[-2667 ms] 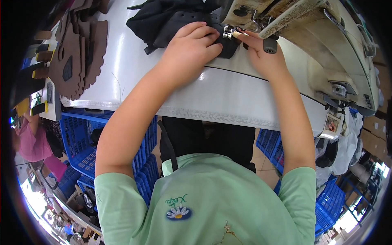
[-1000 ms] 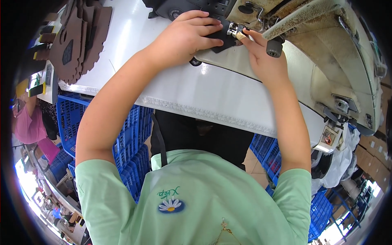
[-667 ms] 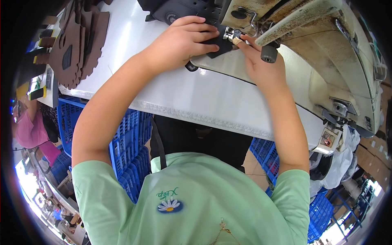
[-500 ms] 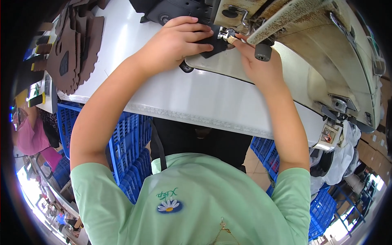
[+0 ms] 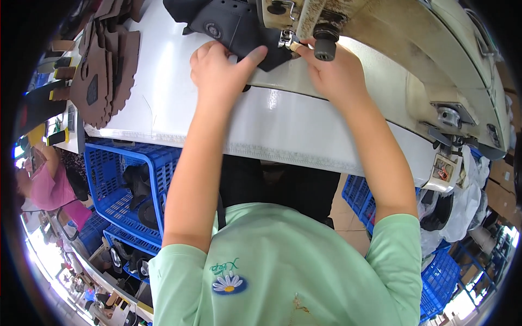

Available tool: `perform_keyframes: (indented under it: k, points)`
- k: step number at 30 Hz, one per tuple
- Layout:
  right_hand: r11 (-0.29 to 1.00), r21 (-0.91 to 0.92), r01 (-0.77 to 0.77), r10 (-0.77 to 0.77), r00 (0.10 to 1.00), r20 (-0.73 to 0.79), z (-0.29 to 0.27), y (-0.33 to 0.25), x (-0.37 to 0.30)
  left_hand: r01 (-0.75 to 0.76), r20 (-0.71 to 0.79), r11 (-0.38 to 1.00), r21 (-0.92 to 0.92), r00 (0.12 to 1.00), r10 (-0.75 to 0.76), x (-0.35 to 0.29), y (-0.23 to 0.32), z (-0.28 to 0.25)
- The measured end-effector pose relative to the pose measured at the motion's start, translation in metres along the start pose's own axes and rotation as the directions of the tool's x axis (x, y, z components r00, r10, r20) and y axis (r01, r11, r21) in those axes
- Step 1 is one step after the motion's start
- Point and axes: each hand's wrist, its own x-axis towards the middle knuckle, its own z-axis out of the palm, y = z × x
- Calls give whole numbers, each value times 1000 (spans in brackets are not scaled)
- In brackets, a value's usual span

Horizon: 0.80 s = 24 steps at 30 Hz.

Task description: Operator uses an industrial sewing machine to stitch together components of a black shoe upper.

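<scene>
A black leather-like shoe upper [image 5: 228, 27], with a row of holes and a round embossed mark, lies on the sewing machine bed. Its pointed corner reaches the metal presser foot [image 5: 286, 38]. My left hand [image 5: 220, 73] grips its near edge: the thumb is stretched over the top and the other fingers curl at the edge, their tips partly hidden. Close to the right of the presser foot, my right hand [image 5: 338, 73] has thumb and forefinger drawn together, a tan covering on one tip. What they pinch is too small to see, and the machine's dark knob [image 5: 325, 48] hides the other fingers.
The cream sewing machine arm [image 5: 435, 49] arches over the right side. Brown scalloped pieces [image 5: 103, 76] are stacked at the table's left. A ruler strip [image 5: 283, 156] runs along the front edge. Blue baskets [image 5: 122, 179] holding dark pieces stand below. A person in pink [image 5: 51, 185] is at far left.
My left hand has drawn back from lying flat with spread fingers to gripping the upper's near edge, its forearm swung inward. More of the upper shows. My right hand remains by the presser foot.
</scene>
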Motion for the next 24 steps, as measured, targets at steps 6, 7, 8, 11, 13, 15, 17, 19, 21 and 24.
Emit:
perform_keyframes:
  k: [6,7,8,11,13,15,17,19,21,24]
  points:
    - [1000,12,17,-16,995,-99,1,-2,0,247,45,968,45,967,-249,11,18,9]
    - [1000,16,15,-13,995,-103,0,-2,0,245,44,968,50,968,-247,8,21,12]
    - [1000,3,11,-10,997,-78,0,-3,0,226,-30,971,81,974,-224,5,25,16]
    - [1000,-4,0,0,997,-76,-1,-4,-2,200,-117,975,101,975,-188,5,25,22]
    - [1000,1,-8,9,995,-100,0,-4,-3,188,-130,978,88,976,-176,6,27,20]
    - [1000,20,-21,22,998,-60,0,-4,-5,237,-30,969,73,971,-236,6,27,16]
    - [999,0,-33,33,998,-54,2,-5,-3,242,-33,969,50,970,-241,6,27,15]
    - [999,-12,-42,42,998,-39,2,-6,-4,258,-33,966,31,966,-257,3,26,14]
    - [1000,-15,-8,7,998,-58,0,-6,-4,255,-50,967,-21,965,-256,0,23,14]
    - [1000,-9,-5,5,999,-44,0,-5,-6,197,-61,979,-54,978,-200,-6,19,13]
